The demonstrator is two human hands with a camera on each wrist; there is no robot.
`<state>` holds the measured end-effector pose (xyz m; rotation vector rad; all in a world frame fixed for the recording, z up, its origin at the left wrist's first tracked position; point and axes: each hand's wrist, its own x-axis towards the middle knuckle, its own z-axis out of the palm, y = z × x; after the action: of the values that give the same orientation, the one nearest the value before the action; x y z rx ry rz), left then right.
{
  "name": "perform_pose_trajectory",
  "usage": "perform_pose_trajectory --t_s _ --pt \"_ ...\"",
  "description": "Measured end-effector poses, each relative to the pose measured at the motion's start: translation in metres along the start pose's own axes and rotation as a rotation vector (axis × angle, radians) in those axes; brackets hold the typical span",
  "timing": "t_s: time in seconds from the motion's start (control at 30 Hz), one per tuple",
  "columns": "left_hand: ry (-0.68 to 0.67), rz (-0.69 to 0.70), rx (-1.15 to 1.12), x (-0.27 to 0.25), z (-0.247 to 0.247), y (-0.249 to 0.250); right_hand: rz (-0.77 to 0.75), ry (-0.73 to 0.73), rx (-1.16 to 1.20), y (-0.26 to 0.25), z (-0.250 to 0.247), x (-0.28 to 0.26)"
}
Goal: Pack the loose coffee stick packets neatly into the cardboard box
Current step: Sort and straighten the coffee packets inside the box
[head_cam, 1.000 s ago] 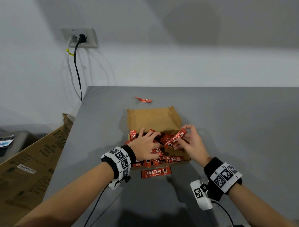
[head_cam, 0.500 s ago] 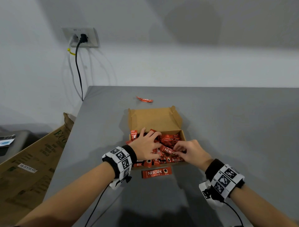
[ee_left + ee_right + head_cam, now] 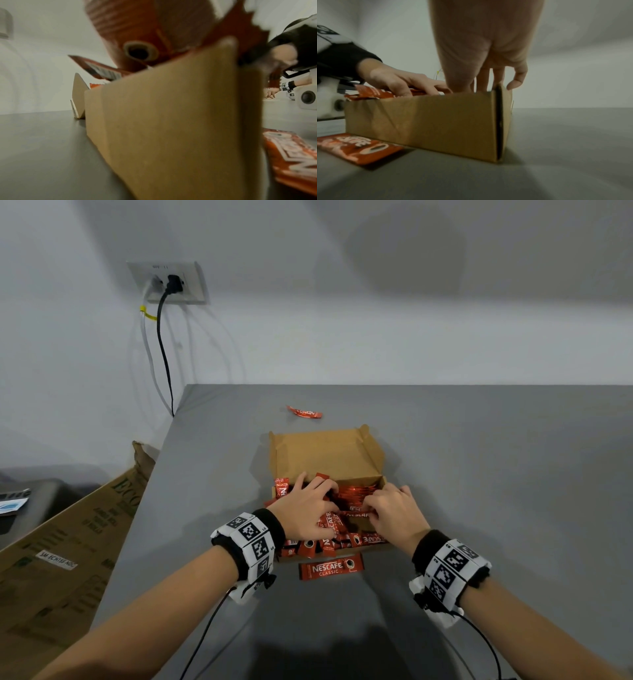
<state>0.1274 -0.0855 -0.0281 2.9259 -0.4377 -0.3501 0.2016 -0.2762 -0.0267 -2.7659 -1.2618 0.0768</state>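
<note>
Head view gives me the open cardboard box (image 3: pixel 327 455) on the grey table (image 3: pixel 479 474), its near half heaped with red Nescafé stick packets (image 3: pixel 356 501). My left hand (image 3: pixel 306 508) lies flat on the heap, fingers spread and pressing the packets down. My right hand (image 3: pixel 394 511) sits at the box's right end with its fingers curled down among the packets; whether it pinches one I cannot tell, since the right wrist view is blurred and the box wall hides the fingertips. One packet (image 3: pixel 330 566) lies on the table just in front of the box, another (image 3: pixel 304 412) behind it. A wall socket (image 3: pixel 168 282) is at the upper left.
</note>
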Motion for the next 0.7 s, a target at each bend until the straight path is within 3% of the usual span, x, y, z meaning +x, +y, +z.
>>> perform_pose_trajectory --t_s 0.2,0.37,0.7 --pt "0.055 0.013 0.015 0.003 0.003 -0.003 0.058 0.126 0.055 0.005 0.001 -0.002" --pt "0.096 0.03 -0.017 0.003 0.003 -0.005 0.12 0.037 0.305 0.01 0.003 -0.007" --pt "0.168 -0.027 0.113 0.018 -0.003 0.007 0.183 0.013 0.368 0.015 0.003 -0.004"
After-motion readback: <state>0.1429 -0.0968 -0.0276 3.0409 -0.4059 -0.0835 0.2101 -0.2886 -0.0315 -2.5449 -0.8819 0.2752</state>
